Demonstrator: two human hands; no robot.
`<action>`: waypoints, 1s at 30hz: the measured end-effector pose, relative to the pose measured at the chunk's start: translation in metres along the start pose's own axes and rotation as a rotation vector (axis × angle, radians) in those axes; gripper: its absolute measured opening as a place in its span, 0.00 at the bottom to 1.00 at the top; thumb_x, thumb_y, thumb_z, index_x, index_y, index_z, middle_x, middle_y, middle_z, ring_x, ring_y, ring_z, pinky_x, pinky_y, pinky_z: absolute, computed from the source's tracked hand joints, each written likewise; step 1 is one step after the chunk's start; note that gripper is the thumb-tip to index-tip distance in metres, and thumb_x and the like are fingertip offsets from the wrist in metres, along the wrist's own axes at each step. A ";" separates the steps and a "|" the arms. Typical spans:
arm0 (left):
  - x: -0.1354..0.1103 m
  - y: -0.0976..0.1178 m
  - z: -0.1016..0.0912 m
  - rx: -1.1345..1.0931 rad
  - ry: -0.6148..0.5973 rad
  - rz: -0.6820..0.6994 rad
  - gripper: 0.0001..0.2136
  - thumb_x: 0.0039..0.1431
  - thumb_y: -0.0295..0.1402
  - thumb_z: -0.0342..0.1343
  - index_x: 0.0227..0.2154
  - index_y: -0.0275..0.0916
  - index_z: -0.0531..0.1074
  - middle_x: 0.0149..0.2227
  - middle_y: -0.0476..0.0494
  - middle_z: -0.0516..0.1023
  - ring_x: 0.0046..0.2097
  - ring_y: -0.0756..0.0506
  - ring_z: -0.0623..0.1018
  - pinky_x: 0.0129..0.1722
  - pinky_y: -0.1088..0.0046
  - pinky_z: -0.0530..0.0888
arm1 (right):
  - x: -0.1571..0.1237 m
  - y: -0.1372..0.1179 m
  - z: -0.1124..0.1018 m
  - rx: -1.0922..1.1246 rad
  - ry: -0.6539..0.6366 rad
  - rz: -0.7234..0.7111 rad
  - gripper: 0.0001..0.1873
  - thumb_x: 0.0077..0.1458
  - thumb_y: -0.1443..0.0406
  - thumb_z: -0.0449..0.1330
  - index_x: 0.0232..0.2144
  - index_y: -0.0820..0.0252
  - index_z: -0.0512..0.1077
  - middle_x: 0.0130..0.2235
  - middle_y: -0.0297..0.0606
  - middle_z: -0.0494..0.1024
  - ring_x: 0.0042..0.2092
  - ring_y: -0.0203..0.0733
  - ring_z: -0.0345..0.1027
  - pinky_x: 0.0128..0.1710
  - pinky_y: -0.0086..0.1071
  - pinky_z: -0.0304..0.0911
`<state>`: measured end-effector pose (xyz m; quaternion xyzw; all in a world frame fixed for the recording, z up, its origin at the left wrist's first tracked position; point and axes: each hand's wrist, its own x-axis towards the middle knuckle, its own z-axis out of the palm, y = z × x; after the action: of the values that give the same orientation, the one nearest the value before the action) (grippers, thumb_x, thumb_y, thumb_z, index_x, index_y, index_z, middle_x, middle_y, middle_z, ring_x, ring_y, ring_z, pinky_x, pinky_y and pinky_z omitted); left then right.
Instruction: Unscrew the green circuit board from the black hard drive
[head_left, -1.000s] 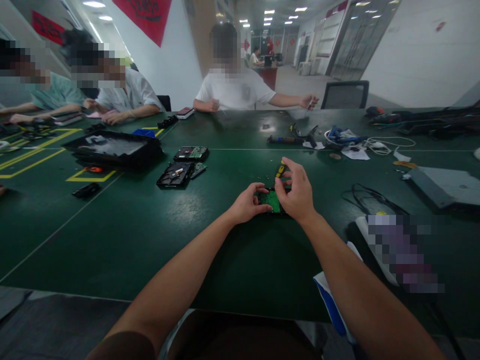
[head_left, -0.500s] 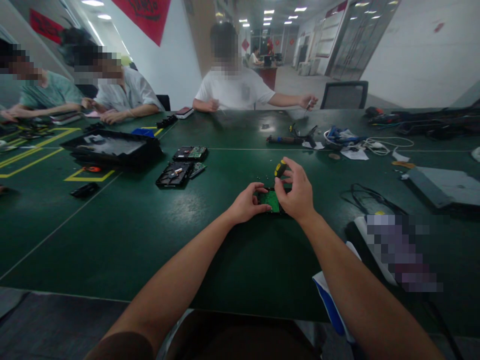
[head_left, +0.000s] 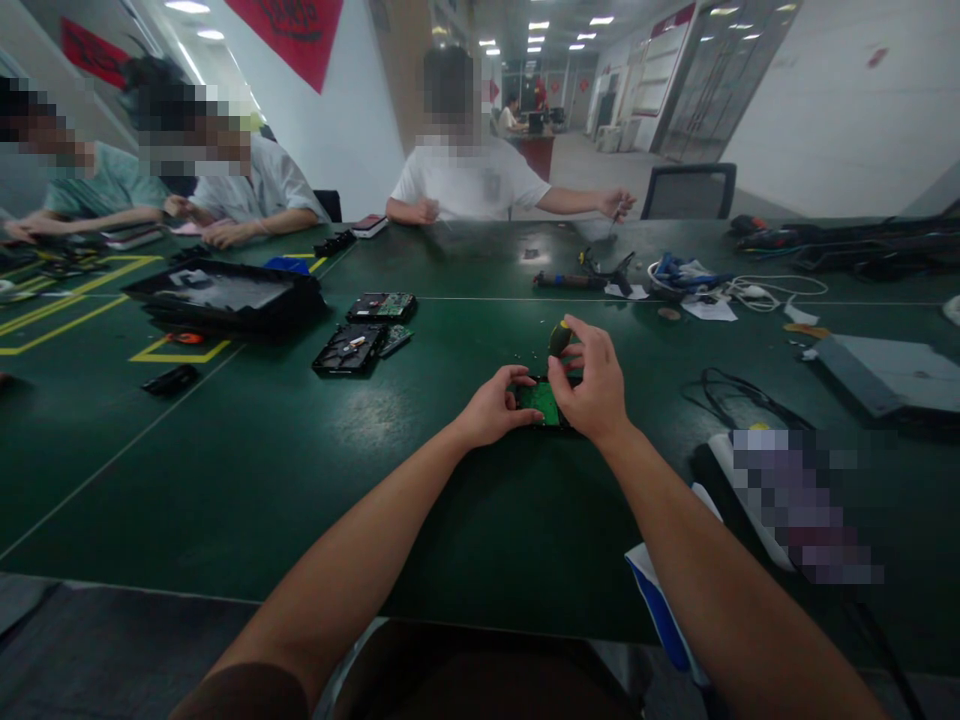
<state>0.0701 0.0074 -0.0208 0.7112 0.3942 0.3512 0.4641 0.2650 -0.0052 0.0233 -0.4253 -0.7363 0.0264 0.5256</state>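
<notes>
A small black device with a green circuit board [head_left: 541, 401] lies on the dark green table in front of me; it looks like a hard drive. My left hand [head_left: 501, 406] grips its left side, thumb at the near edge and fingers at the far edge. My right hand [head_left: 591, 382] is closed round the yellow-and-black handle of a screwdriver [head_left: 560, 338], held upright over the board's right part. Its tip is hidden behind my fingers. Several tiny screws [head_left: 525, 356] lie just beyond the device.
Opened drive parts [head_left: 349, 348] lie to the left, with a black tray [head_left: 223, 297] beyond them. On the right are a grey metal box [head_left: 889, 372], a black cable [head_left: 739, 392] and a pixelated object [head_left: 799, 505]. Across the table a person [head_left: 469, 180] sits; two more people sit at left.
The screwdriver handle has turned in my right hand, showing less yellow now. Both hands and the device stay in place.
</notes>
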 end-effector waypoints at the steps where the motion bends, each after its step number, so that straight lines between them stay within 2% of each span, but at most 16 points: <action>1: 0.000 0.000 0.000 0.000 0.000 -0.001 0.38 0.51 0.34 0.73 0.61 0.38 0.60 0.59 0.32 0.73 0.28 0.56 0.71 0.28 0.74 0.70 | 0.000 0.001 0.000 -0.002 0.002 0.001 0.34 0.61 0.67 0.58 0.67 0.48 0.57 0.60 0.47 0.67 0.45 0.47 0.76 0.41 0.44 0.80; 4: 0.000 -0.001 0.000 -0.001 0.006 0.002 0.38 0.51 0.34 0.73 0.61 0.38 0.60 0.59 0.32 0.73 0.28 0.56 0.71 0.29 0.74 0.71 | 0.000 0.002 0.001 -0.008 0.005 0.008 0.34 0.62 0.66 0.59 0.67 0.49 0.56 0.60 0.48 0.68 0.46 0.47 0.76 0.41 0.44 0.80; 9: 0.001 -0.004 0.000 0.009 -0.001 0.016 0.37 0.51 0.34 0.72 0.61 0.38 0.60 0.58 0.34 0.74 0.27 0.56 0.69 0.27 0.75 0.69 | 0.000 0.003 0.001 -0.014 0.010 0.013 0.32 0.61 0.64 0.60 0.66 0.48 0.59 0.60 0.47 0.68 0.44 0.46 0.76 0.37 0.42 0.80; 15: 0.001 -0.005 0.000 -0.006 0.005 0.016 0.37 0.51 0.34 0.73 0.61 0.38 0.60 0.59 0.34 0.73 0.27 0.57 0.69 0.28 0.75 0.70 | 0.000 0.004 0.002 -0.030 0.026 -0.001 0.32 0.62 0.65 0.59 0.67 0.51 0.57 0.61 0.48 0.68 0.46 0.47 0.76 0.40 0.44 0.80; 21: 0.001 -0.005 0.000 -0.005 -0.005 0.006 0.37 0.52 0.34 0.73 0.61 0.38 0.60 0.59 0.33 0.73 0.27 0.56 0.69 0.28 0.75 0.70 | 0.001 0.003 0.000 -0.043 0.025 0.019 0.31 0.60 0.64 0.60 0.64 0.50 0.59 0.58 0.47 0.70 0.41 0.45 0.76 0.34 0.41 0.79; 27: 0.000 -0.002 -0.001 0.020 -0.006 -0.006 0.37 0.52 0.34 0.72 0.61 0.39 0.60 0.59 0.34 0.73 0.28 0.56 0.70 0.29 0.75 0.71 | 0.001 0.003 0.000 -0.037 0.021 0.017 0.33 0.60 0.66 0.60 0.65 0.50 0.58 0.59 0.48 0.70 0.45 0.48 0.77 0.38 0.43 0.80; 30: 0.000 -0.004 -0.001 0.008 -0.007 0.019 0.37 0.52 0.34 0.72 0.61 0.39 0.60 0.59 0.34 0.73 0.27 0.56 0.69 0.28 0.75 0.71 | 0.000 0.005 0.002 -0.023 0.046 0.037 0.32 0.60 0.65 0.61 0.64 0.51 0.59 0.59 0.48 0.70 0.42 0.46 0.77 0.33 0.40 0.79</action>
<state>0.0684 0.0087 -0.0238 0.7179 0.3873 0.3516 0.4594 0.2661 -0.0013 0.0203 -0.4456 -0.7164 0.0178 0.5367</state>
